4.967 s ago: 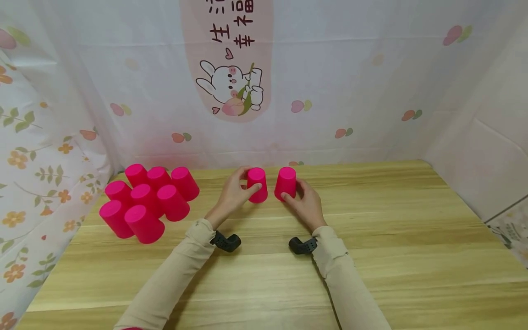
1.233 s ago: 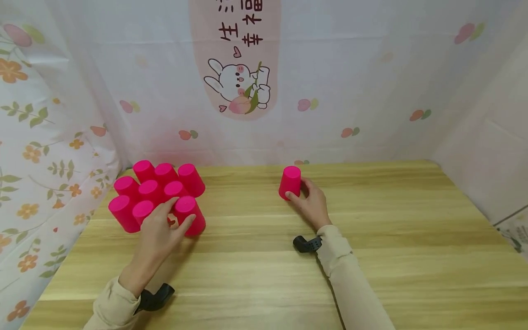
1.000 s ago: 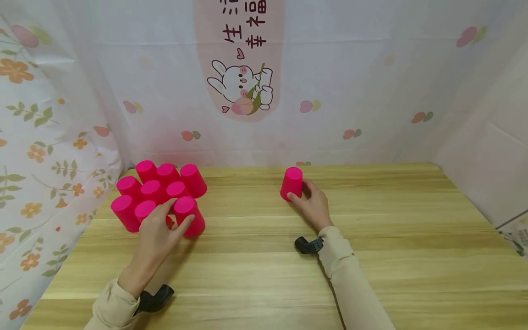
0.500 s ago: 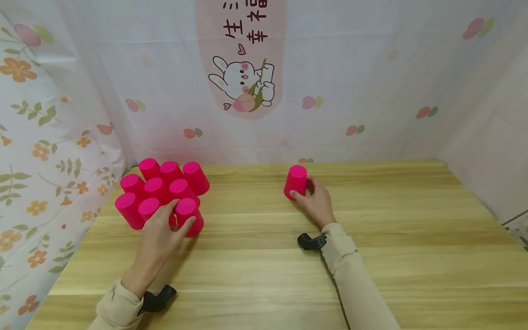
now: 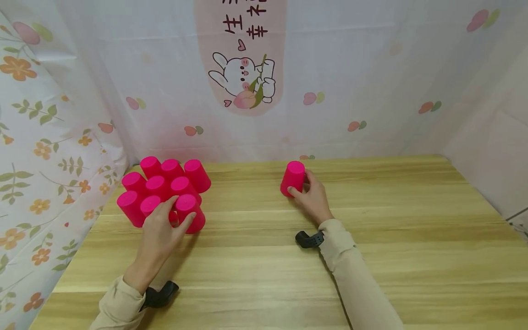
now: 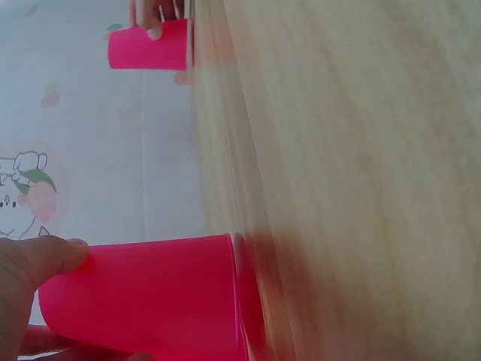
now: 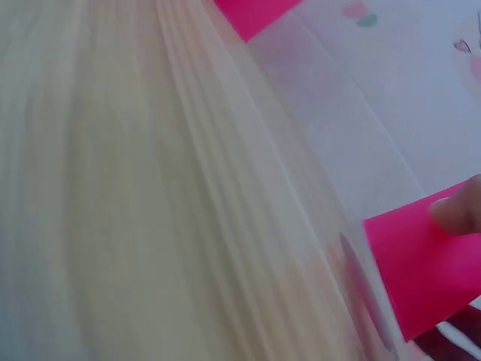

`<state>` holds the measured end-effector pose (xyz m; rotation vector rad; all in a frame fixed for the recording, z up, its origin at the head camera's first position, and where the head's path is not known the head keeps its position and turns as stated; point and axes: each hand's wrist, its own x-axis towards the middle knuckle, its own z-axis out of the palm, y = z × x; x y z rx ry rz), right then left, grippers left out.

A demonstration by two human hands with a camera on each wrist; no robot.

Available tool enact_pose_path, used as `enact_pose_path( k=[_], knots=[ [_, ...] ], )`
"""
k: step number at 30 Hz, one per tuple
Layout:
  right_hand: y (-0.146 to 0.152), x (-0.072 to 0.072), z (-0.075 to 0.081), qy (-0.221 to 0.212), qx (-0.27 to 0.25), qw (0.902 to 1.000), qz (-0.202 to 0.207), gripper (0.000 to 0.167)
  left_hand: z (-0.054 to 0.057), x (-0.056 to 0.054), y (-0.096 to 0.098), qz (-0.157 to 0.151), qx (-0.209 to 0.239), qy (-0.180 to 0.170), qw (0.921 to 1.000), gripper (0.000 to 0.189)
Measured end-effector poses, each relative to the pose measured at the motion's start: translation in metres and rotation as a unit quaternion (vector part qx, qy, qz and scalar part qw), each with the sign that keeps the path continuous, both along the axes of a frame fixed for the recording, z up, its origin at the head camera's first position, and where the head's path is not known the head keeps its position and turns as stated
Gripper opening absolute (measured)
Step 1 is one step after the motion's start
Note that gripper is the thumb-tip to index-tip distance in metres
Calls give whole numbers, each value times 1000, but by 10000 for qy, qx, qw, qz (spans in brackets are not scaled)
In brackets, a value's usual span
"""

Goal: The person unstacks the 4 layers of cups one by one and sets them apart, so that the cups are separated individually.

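My left hand (image 5: 158, 233) pinches a bright pink upside-down cup (image 5: 191, 215) at the near right corner of a group of cups, thumb on one side and fingers on the other. In the left wrist view this cup (image 6: 146, 293) has its rim right at the tabletop. Farther right, my right hand (image 5: 314, 198) holds another pink upside-down cup (image 5: 294, 178) between thumb and fingers. The right wrist view, somewhat blurred, shows that cup (image 7: 425, 263) with its rim close over the wood. The left hand partly covers a cup behind it.
Several matching pink cups (image 5: 156, 184) stand upside down, packed together at the back left of the wooden table (image 5: 255, 275). A white printed cloth (image 5: 363, 68) hangs behind the table, and a floral one (image 5: 41, 151) along the left side.
Over five seconds my left hand has carried its cup from the middle to the left group. My right hand stays around its cup, which shifts slightly left in the last half second.
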<state>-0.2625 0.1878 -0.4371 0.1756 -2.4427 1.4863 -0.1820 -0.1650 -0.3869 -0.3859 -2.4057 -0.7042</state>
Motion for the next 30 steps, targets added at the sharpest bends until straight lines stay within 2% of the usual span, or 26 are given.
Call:
enact_pose_path(
  k=[4,12,23,30],
  knots=[
    [-19,-1,7,51,47,9998,167,53,0,0,-1,-2,49,-31,10000,53],
    [-64,-4,15,138,318,9963,792,54,-1,-2,-3,20,77,-97,9999,53],
    [-112,-17,36,250,1090,9809,1593,61,1,-4,-4,71,-42,-91,9999,54],
    [-134,-27,34,136,1291,9734,1887,59,1,5,-8,230,-146,-308,9992,57]
  ],
)
